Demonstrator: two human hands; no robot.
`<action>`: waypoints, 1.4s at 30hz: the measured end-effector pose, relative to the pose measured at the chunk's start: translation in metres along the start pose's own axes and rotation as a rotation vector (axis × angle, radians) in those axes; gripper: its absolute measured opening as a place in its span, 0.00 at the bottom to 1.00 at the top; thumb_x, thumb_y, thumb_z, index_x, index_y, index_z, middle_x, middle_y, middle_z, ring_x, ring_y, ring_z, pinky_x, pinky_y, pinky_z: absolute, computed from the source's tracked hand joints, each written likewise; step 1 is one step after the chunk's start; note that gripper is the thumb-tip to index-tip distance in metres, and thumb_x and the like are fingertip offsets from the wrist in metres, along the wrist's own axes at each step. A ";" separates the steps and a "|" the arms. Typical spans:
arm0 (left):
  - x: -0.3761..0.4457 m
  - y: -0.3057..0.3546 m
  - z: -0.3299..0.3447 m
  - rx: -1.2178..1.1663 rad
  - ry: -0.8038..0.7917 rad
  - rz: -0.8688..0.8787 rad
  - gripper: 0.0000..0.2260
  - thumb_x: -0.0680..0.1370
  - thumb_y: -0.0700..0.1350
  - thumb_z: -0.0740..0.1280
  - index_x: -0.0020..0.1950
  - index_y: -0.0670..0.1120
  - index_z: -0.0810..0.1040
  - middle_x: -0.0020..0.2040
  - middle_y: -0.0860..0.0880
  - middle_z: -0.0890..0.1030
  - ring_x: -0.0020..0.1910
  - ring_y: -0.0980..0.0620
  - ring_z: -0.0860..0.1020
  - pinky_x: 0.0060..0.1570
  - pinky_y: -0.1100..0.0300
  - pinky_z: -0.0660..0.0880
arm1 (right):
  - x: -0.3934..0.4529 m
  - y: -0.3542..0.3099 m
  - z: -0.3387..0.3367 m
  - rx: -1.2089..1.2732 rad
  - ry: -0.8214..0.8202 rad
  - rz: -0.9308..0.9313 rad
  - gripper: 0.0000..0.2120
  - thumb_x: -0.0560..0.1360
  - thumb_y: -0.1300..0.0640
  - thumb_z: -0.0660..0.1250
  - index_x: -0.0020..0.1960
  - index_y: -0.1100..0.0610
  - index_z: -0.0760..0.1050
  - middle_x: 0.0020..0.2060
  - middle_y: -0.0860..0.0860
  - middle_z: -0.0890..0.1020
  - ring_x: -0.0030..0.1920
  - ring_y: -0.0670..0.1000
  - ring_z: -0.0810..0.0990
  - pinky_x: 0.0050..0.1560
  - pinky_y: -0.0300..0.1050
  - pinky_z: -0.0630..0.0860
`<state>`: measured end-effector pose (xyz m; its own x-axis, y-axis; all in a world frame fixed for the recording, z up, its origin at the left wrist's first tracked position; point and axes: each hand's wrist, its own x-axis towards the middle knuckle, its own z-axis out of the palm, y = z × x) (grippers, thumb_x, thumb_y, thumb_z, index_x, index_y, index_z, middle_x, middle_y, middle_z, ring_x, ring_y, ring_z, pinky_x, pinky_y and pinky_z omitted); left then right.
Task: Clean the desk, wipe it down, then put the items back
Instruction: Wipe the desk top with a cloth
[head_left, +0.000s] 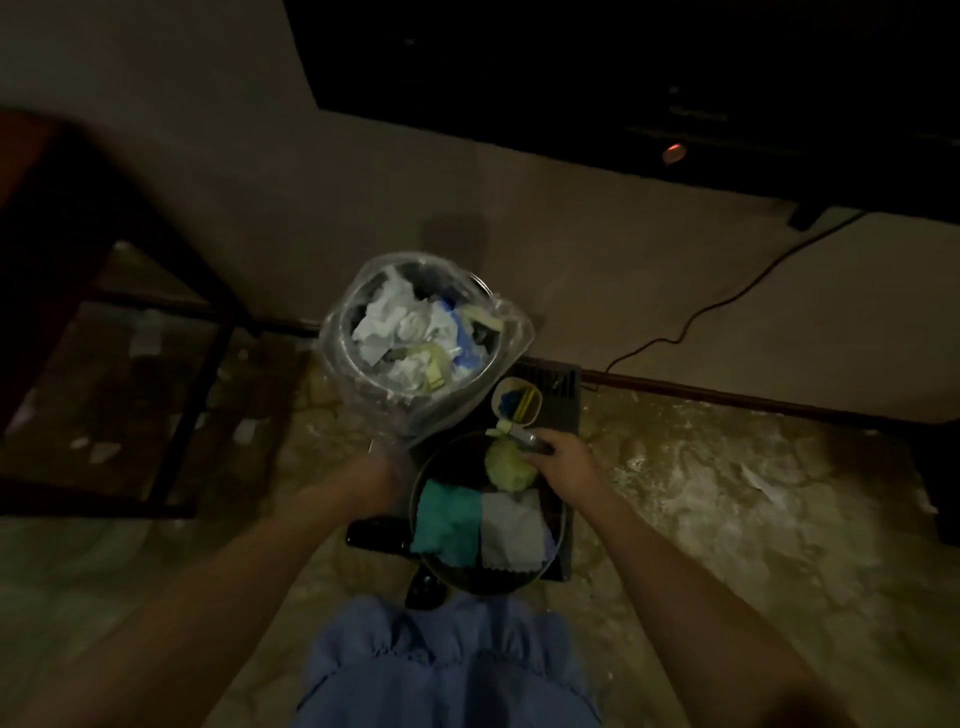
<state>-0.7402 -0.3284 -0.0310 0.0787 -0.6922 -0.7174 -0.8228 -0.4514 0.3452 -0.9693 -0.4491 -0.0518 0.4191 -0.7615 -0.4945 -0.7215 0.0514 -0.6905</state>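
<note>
Cloths (478, 525) unused in bucket (556, 564) | bin (415, 332) full | I see right hand (558, 457) gripping grey object, left hand (382, 475) unclear | wiping, restocking left

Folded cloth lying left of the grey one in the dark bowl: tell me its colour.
Teal green cloth, clearest in the head view.

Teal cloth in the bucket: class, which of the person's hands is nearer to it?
Roughly equal, perhaps the left hand, up-left of the teal cloth; the right hand is up-right, beyond the yellow-green bundle.
</note>
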 end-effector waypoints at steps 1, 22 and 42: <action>0.003 -0.001 0.003 -0.007 -0.001 -0.012 0.13 0.81 0.42 0.59 0.62 0.39 0.75 0.54 0.43 0.78 0.47 0.51 0.75 0.40 0.71 0.68 | 0.007 0.004 0.003 -0.017 -0.016 0.000 0.14 0.76 0.64 0.67 0.61 0.63 0.76 0.51 0.57 0.80 0.49 0.50 0.76 0.37 0.30 0.69; 0.022 -0.044 0.044 -0.060 0.041 -0.154 0.10 0.78 0.44 0.60 0.55 0.40 0.76 0.53 0.40 0.79 0.52 0.42 0.77 0.50 0.54 0.74 | -0.026 0.039 0.058 0.132 0.367 0.185 0.05 0.74 0.63 0.69 0.47 0.62 0.73 0.38 0.54 0.76 0.43 0.58 0.78 0.40 0.44 0.73; 0.071 -0.124 0.150 -0.230 0.041 -0.224 0.14 0.78 0.42 0.62 0.61 0.38 0.75 0.57 0.38 0.78 0.56 0.41 0.76 0.47 0.57 0.70 | 0.086 0.119 0.194 -0.404 -0.154 0.138 0.26 0.70 0.55 0.71 0.65 0.63 0.70 0.60 0.61 0.75 0.59 0.61 0.75 0.60 0.54 0.74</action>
<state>-0.7169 -0.2372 -0.2155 0.2698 -0.5815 -0.7675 -0.6339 -0.7072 0.3130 -0.9122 -0.3837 -0.2786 0.3590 -0.6590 -0.6610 -0.9207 -0.1339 -0.3666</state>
